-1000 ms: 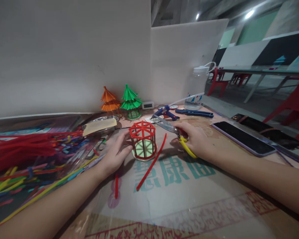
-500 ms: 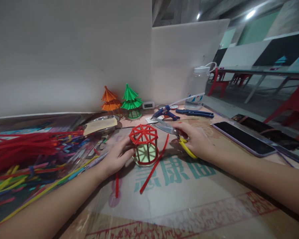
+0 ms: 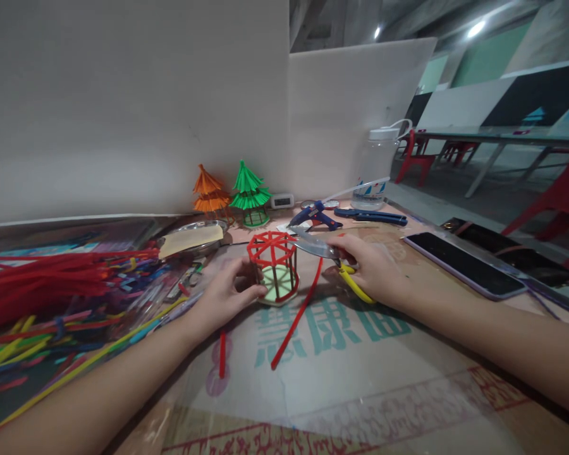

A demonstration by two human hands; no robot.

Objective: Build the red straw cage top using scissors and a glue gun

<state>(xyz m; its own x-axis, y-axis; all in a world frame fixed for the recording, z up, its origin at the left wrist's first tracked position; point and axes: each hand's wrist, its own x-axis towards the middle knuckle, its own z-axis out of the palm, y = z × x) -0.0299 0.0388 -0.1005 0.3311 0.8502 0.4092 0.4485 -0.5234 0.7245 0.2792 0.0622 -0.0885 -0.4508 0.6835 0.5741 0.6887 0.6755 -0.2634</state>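
1. Hand on the left (image 3: 225, 294): half open, fingers curved and thumb set apart from them, loosely gripping the left side of the frame (image 3: 274, 278).
2. The frame stands about upright between the hands, with a red spoked top, brown posts and a pale green base.
3. Right hand (image 3: 367, 268): closed around the yellow handles of the scissors (image 3: 320, 245). Their blades point left, tips near the frame's top right edge; whether they touch it, I cannot tell.
4. Between the frame and the right hand, a long red strip (image 3: 296, 314) slants toward the near side. A short red strip (image 3: 222, 355) lies just nearer than the left hand.
5. Left: a heap of coloured strips (image 3: 42, 284) and, farther off, a metal dish (image 3: 222, 229).
6. Far side: an orange tree (image 3: 208, 189), a green tree (image 3: 247, 188), a glue gun (image 3: 317, 213), a blue cutter (image 3: 370, 216) and a bottle (image 3: 372, 167).
7. Right: a phone (image 3: 462, 262).
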